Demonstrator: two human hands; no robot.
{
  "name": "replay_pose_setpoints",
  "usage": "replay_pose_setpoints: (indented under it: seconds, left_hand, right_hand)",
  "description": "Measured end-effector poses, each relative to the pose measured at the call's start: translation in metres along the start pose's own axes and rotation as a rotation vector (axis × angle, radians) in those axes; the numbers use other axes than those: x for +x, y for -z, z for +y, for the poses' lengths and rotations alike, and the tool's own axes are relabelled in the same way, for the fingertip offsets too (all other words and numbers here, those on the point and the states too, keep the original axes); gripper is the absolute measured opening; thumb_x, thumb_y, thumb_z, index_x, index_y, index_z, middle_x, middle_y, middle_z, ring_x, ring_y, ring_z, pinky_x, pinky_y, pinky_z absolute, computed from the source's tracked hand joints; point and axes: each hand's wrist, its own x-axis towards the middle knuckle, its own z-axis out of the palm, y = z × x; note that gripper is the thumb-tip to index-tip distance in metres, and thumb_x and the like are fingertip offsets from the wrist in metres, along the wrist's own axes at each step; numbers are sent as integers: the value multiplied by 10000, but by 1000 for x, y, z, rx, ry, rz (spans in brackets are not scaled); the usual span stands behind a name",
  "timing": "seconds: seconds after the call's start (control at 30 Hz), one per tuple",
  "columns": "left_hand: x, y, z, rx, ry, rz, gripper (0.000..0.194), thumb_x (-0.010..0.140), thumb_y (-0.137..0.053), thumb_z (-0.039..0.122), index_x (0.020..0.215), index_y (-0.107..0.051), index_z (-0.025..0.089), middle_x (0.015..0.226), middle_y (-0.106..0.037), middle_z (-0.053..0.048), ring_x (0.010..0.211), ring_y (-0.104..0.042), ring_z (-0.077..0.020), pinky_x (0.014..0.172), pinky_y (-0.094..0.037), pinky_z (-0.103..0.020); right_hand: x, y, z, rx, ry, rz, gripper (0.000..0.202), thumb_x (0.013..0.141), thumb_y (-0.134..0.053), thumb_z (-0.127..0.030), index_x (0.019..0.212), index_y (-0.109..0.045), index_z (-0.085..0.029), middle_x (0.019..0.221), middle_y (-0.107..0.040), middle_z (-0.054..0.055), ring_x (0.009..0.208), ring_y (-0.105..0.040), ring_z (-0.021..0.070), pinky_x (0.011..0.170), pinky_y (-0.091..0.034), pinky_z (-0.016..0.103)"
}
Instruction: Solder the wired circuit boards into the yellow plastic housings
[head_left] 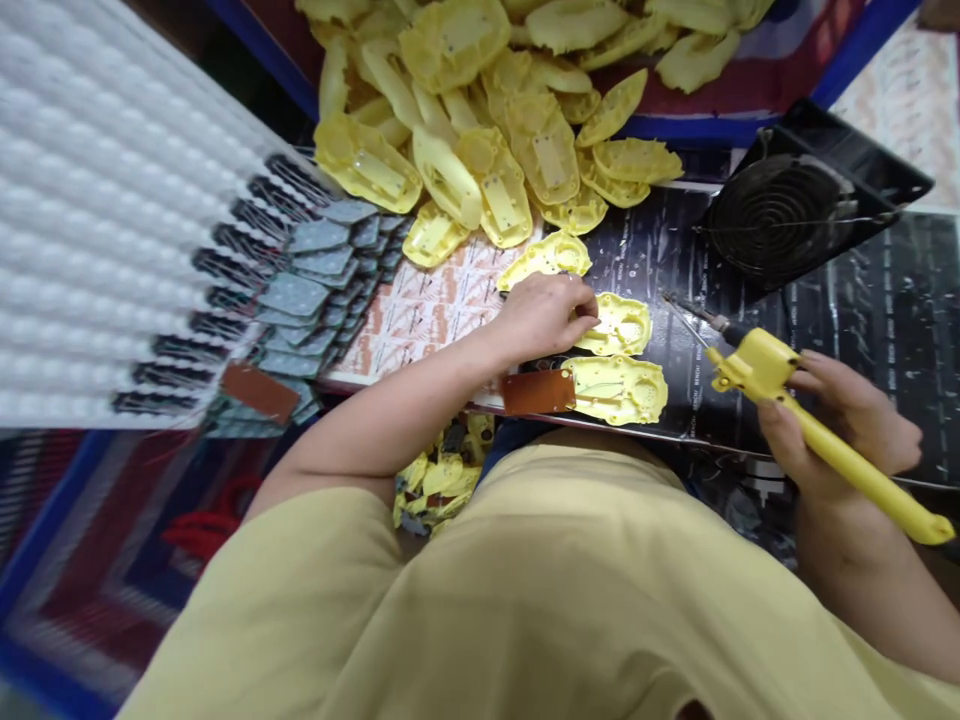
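My right hand (844, 420) is wrapped round a yellow soldering gun (761, 362), its metal tip pointing left over the black bench mat. My left hand (551, 312) reaches over a row of yellow plastic shell halves. Its fingers are pinched together at the left end of the middle shell half (624, 322); what is between them is hidden. Behind the hand lies another shell half (551, 257). Nearest my body is a shell half (628, 392) with thin wires inside, and a brown circuit board (529, 393) touches its left end.
Yellow shell parts (517, 140) are heaped at the back, spilling from a blue-edged crate (720, 130). A black fan (795, 205) stands back right. On the left are stacked grey-green boards (300, 290) with wires, beside a white ridged tray (112, 220). A lower crate (45, 620) holds something red.
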Motion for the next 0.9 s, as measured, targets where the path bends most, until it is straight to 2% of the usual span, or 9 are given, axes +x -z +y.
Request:
replay_pose_setpoints:
  seconds: [0.1,0.23,0.33,0.5,0.57,0.73,0.9]
  left_hand:
    - [-1,-1,2,16,-47,33,212,932,-627,263,974,-832,226,1079,-833,-65,1103,-736,-287,1054,-514,-478]
    - [1,0,8,30,-5,0,237,931,-608,254,999,-830,208,1068,-833,-73,1102,-737,-293,1106,-500,-523]
    - [3,1,8,47,39,-28,255,922,-603,263,1000,-835,193,1035,-834,-83,1052,-753,-282,1088,-531,-494]
    - [5,-1,7,59,73,-27,279,909,-592,260,1008,-842,183,1025,-836,-87,1027,-767,-279,1074,-559,-473]
    - [5,-2,7,69,68,-31,282,903,-589,256,1005,-842,181,1031,-835,-91,1036,-768,-284,1083,-558,-484]
    - [6,-2,8,82,54,-44,285,892,-576,239,988,-839,182,1033,-830,-94,1041,-760,-287,1083,-553,-500]
    - [7,-3,7,60,51,-21,277,875,-570,219,949,-836,199,985,-821,-70,1005,-749,-266,1074,-543,-490]
  right_hand:
    - [-13,-1,6,114,-84,-43,411,947,-848,-279,1348,-757,-283,1066,-835,29,778,-815,247,623,-688,369]
    - [-7,-7,10,293,-15,-44,311,882,-893,-160,1153,-787,-270,905,-815,-18,711,-788,195,605,-676,306]
    - [3,-12,11,358,58,-64,225,872,-904,-170,1024,-765,-261,826,-800,-36,650,-770,164,575,-652,246]
    - [8,-17,19,178,-13,-200,315,965,-847,-385,1243,-772,-259,1011,-856,25,766,-824,186,672,-693,251]
    - [10,-20,24,177,-1,-224,296,976,-838,-421,1212,-787,-251,1031,-858,38,803,-834,197,692,-698,246]
    - [23,-29,29,403,77,-165,180,872,-944,-277,931,-776,-257,858,-832,-13,716,-813,179,649,-688,214]
    - [27,-32,36,482,94,-204,173,868,-945,-250,910,-777,-243,861,-830,-2,728,-816,183,653,-697,230]
